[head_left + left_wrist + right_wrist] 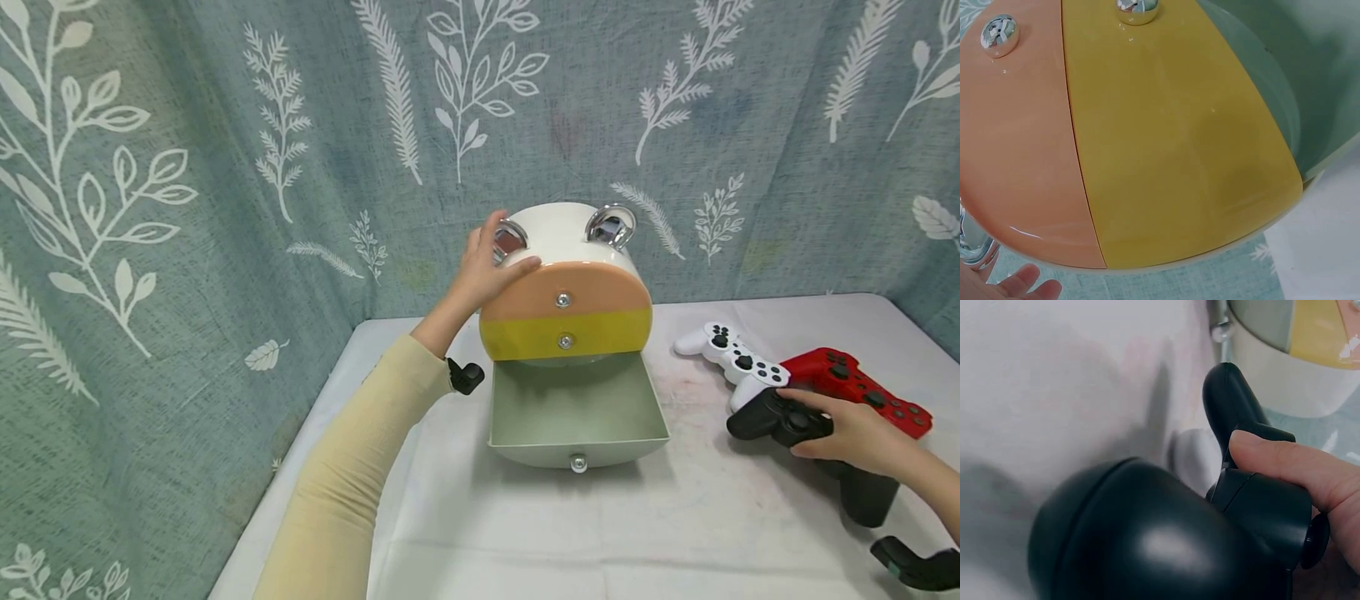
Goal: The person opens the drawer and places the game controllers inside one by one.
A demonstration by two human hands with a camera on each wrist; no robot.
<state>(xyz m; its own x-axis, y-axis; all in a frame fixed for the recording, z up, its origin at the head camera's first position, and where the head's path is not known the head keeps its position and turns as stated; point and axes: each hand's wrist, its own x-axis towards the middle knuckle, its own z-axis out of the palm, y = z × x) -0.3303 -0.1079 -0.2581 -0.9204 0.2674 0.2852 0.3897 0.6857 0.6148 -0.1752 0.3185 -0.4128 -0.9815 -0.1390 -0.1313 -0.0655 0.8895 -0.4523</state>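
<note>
"What's hard to make out?"

"Part of the left hand [483, 268]: the left ring handle [520, 228] overlaps the fingers, and the left wrist view catches only fingertips low in its corner. The right hand [858, 435] covers the middle of the black controller [768, 417], whose near lobe runs off the bottom of the right wrist view. The right forearm is cut off at the edge, too."

"How firm is each grip?"

"The right one is closed round the black controller, digits on either side of its casing. The left is spread wide, thumb laid on the upper front edge of the striped box [525, 325], fingers by the ring; how hard it presses, I can't tell."

"And where is that controller?"

"At the right side of the table [517, 533], in front of the white controller [731, 354] and the red controller [847, 379]. Whether it touches the cloth is unclear."

"The arms?"

"The left reaches up and forward in a pale yellow sleeve [337, 483], beside the pulled-out green drawer [536, 455]. The right comes in from the lower right, hand pointing toward the box."
</note>
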